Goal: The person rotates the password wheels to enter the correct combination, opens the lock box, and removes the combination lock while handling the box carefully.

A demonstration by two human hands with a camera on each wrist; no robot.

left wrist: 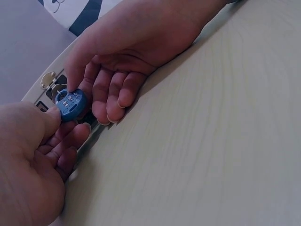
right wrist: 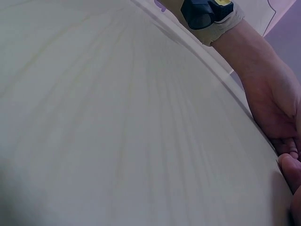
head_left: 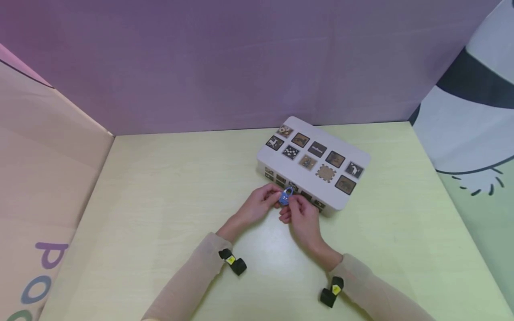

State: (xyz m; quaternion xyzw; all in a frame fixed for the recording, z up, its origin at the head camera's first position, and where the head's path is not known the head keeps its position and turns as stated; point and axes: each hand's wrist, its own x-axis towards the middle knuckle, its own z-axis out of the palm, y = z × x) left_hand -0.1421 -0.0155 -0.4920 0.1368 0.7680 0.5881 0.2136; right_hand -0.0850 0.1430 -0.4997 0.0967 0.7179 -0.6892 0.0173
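A small blue combination padlock [head_left: 284, 199] is at the front side of a white box [head_left: 336, 196] printed with square pictures. My left hand [head_left: 257, 206] pinches the padlock from the left. From the right, my right hand [head_left: 306, 223] grips its other edge with thumb and fingers. In the left wrist view, number dials show on the face of the padlock [left wrist: 72, 107], and its shackle is beside a metal latch [left wrist: 48, 80] on the box. Whether the shackle passes through the latch I cannot tell. The right wrist view leaves the padlock out.
The box stands at an angle on a pale wooden table [head_left: 168, 187], near the purple back wall [head_left: 225, 67]. Printed side panels [head_left: 48, 156] flank the table. Black straps with small devices [head_left: 233, 261] sit on both sleeves.
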